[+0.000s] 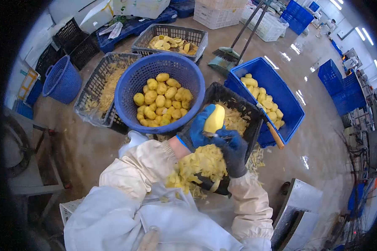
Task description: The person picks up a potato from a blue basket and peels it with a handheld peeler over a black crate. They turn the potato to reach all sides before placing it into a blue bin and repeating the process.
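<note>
In a blue-and-black work glove, my left hand is closed around the lower part of a peeled yellow potato. My right hand, in a dark glove, is closed right beside it on what looks like a peeler, mostly hidden by the fingers. Both hands are above a black crate full of potato peelings. Peelings also pile up near my apron. Unpeeled-looking potatoes fill the bottom of a round blue basket to the left. Peeled potatoes lie in a blue bin to the right.
A wooden-handled tool rests across the blue bin's near edge. Black crates of peelings and potato pieces stand beyond the basket. A broom and dustpan stand farther back. A metal stand is at lower right, on wet floor.
</note>
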A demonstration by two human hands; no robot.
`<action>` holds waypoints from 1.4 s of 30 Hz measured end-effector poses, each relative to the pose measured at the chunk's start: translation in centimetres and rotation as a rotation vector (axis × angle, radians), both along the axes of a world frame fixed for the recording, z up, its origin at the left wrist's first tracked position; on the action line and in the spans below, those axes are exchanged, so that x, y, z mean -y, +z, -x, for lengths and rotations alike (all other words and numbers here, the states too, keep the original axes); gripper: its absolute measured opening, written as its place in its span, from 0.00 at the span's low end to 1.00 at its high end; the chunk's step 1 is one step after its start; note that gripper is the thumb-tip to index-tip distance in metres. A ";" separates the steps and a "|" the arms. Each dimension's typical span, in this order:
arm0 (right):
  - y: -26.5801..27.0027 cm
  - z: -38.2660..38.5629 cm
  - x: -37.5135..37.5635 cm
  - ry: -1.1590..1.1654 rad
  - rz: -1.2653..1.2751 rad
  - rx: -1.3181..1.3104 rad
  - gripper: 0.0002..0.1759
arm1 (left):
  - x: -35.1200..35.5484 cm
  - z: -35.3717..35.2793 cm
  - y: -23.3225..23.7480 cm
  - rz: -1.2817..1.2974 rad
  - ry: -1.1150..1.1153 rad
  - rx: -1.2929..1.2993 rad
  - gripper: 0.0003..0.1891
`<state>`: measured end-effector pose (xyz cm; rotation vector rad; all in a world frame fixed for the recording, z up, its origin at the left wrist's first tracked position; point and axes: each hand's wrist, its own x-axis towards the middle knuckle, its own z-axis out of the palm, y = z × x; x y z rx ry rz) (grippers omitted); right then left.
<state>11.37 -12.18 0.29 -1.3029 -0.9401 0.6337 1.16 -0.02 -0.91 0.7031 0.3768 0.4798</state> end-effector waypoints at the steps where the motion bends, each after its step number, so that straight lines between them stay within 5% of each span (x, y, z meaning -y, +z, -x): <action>1: -0.5 0.0 0.0 -0.038 0.062 0.168 0.04 | -0.2 -0.1 -0.8 -0.033 -0.035 0.105 0.16; 2: -0.6 -0.9 -0.2 -0.035 0.061 0.171 0.04 | -0.5 -0.3 -1.1 -0.069 -0.067 0.215 0.15; 3: -0.5 -2.4 -0.3 -0.094 -0.085 0.002 0.05 | -1.3 -0.5 -0.7 0.676 -0.145 0.309 0.13; 5: 1.6 -3.2 -0.2 -0.230 -0.134 -0.407 0.07 | -1.2 -0.4 -0.3 0.728 -0.137 0.293 0.14; 7: 1.2 -1.8 -0.1 -0.114 -0.105 -0.252 0.06 | -1.0 -0.6 0.0 0.778 -0.133 0.279 0.14; 9: 1.5 0.4 -0.1 -0.010 -0.024 0.149 0.04 | -0.4 -0.6 -0.1 0.065 0.044 0.112 0.19; 10: 1.1 -0.4 -0.2 -0.020 -0.022 0.143 0.04 | -0.6 -0.6 -0.4 0.067 0.035 0.106 0.19; 12: 0.2 -4.3 -0.8 -0.196 -0.175 -0.117 0.05 | -1.0 -0.5 -1.2 0.672 -0.178 0.179 0.20; 14: 0.4 -5.5 -0.7 -0.307 -0.122 0.044 0.07 | -1.0 -0.2 -0.3 0.660 -0.196 0.192 0.20; 16: 1.7 -3.4 -0.3 -0.073 -0.093 -0.293 0.08 | -0.8 -0.5 0.4 0.651 -0.214 0.211 0.21; 20: 2.5 -1.9 0.1 0.109 0.091 -0.406 0.07 | 0.8 -0.2 0.4 0.485 -0.375 0.335 0.24; 23: 2.2 -1.7 0.2 0.139 0.105 -0.394 0.06 | 0.4 1.1 1.1 -1.150 0.082 0.065 0.26; 24: 2.0 -1.5 0.3 0.166 0.106 -0.386 0.06 | 0.2 1.4 2.0 -1.153 0.080 0.065 0.26; 26: 2.1 0.0 0.8 0.190 0.129 -0.145 0.06 | 0.3 2.0 3.9 0.132 -0.330 -0.029 0.25; 27: 2.1 0.4 0.8 0.213 0.149 0.095 0.06 | 0.4 2.2 3.5 0.134 -0.324 -0.027 0.25; 29: 1.4 0.2 0.6 0.181 0.165 0.044 0.07 | 0.5 2.3 1.8 -1.223 0.045 -0.022 0.19; 30: 2.0 0.4 0.2 0.141 0.179 -0.011 0.07 | 0.4 1.7 0.9 -1.223 0.039 -0.019 0.19; 32: 3.2 0.1 0.0 0.086 0.257 -0.222 0.07 | 0.1 -0.3 -0.2 0.366 -0.401 0.283 0.20; 33: 2.8 0.0 -0.2 0.075 0.225 -0.272 0.07 | 0.0 -0.6 -0.3 0.190 -0.389 0.231 0.20; 39: 1.7 -2.4 -0.7 0.074 0.185 -0.312 0.05 | 1.2 -0.1 2.4 0.356 -0.320 0.135 0.22; 42: -0.3 -7.5 -0.4 -0.202 0.002 -0.269 0.05 | 2.0 0.9 1.0 0.135 -0.408 0.002 0.24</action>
